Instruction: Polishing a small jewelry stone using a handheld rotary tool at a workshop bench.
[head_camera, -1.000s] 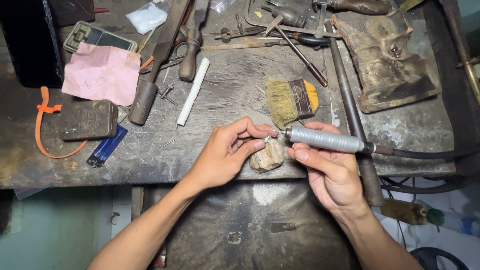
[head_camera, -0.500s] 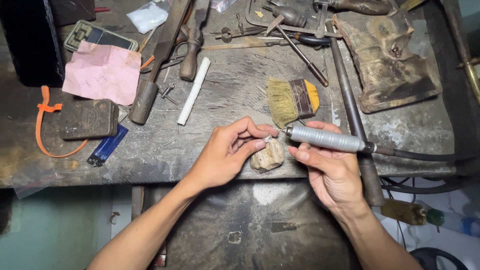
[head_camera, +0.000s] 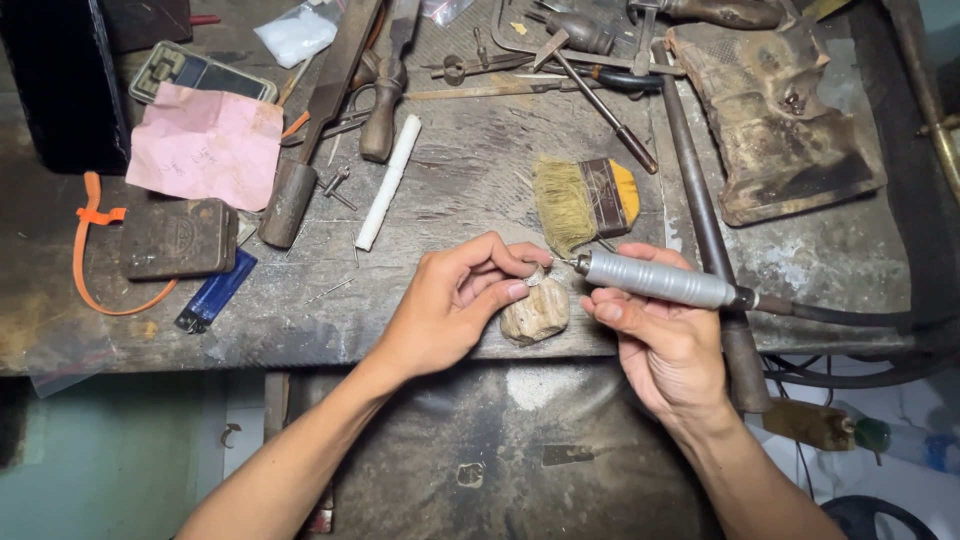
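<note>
My left hand (head_camera: 452, 306) pinches a small silver piece (head_camera: 536, 277) between thumb and fingers, resting it on top of a worn wooden peg (head_camera: 534, 314) at the bench's front edge. My right hand (head_camera: 660, 340) grips a grey rotary handpiece (head_camera: 660, 281) lying nearly level, its tip pointing left and touching the small piece. A dark flexible shaft (head_camera: 850, 318) runs from the handpiece off to the right.
A yellow-handled brush (head_camera: 585, 200) lies just behind the hands. A white stick (head_camera: 388, 181), files, hammers and pliers cover the grimy bench (head_camera: 300, 320). At left are a pink paper (head_camera: 205, 145), a dark tin (head_camera: 180, 238) and an orange strap (head_camera: 92, 262).
None of the tools or hands has shifted noticeably; the handpiece tip stays against the small piece on the peg.
</note>
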